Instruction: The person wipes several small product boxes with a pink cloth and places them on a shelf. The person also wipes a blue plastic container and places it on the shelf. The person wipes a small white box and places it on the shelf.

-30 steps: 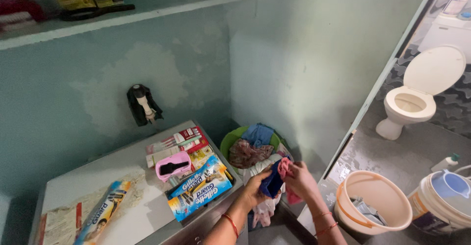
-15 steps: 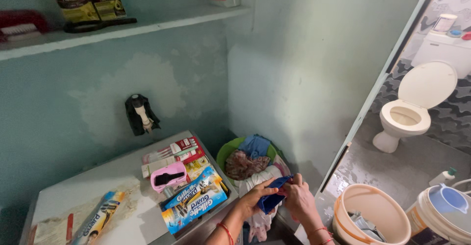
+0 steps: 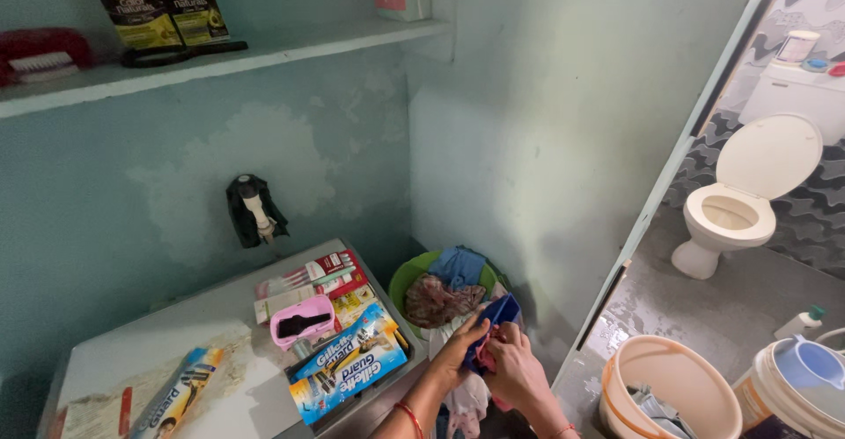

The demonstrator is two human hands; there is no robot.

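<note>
My left hand (image 3: 459, 349) and my right hand (image 3: 515, 370) both grip a small blue cloth (image 3: 495, 318) with a bit of pink cloth under it. They hold it just in front of a green basket (image 3: 407, 274) heaped with clothes: a blue piece, a brown patterned piece and white ones. The hands are close together over the basket's near edge, low in the head view.
A grey-white counter (image 3: 176, 326) at left carries blue razor packs (image 3: 348, 369), a pink holder (image 3: 305, 318) and toothpaste boxes. A wall shelf (image 3: 220, 56) holds boxes and a red brush. At right are a beige bucket (image 3: 669, 391), a white bucket with a blue mug (image 3: 797, 377) and a toilet (image 3: 735, 197).
The hands have kept working the blue cloth, drawing it up and bunching it closer together; the pink cloth is now mostly hidden. The view has risen slightly.
</note>
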